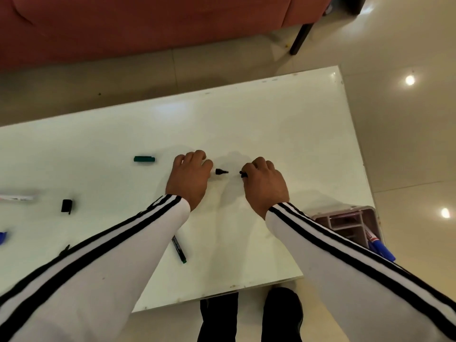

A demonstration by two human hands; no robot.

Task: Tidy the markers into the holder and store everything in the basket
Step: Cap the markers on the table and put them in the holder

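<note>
My left hand [188, 177] is closed around a black marker [221, 171], whose uncapped tip sticks out to the right. A small gap away, my right hand [265, 185] is closed on a black cap [243, 174] that faces the tip. A green cap [144, 159] lies left of my left hand. A green marker [179, 249] lies under my left forearm. A pink holder [350, 224] stands at the table's right edge with a blue marker [380, 248] in it. A black cap [66, 206] and a white marker [16, 197] lie far left.
The white table [246, 124] ends at a near edge above my shoes. A blue object [2, 236] shows at the left border. A red sofa [148, 25] stands beyond the table. No basket is in view.
</note>
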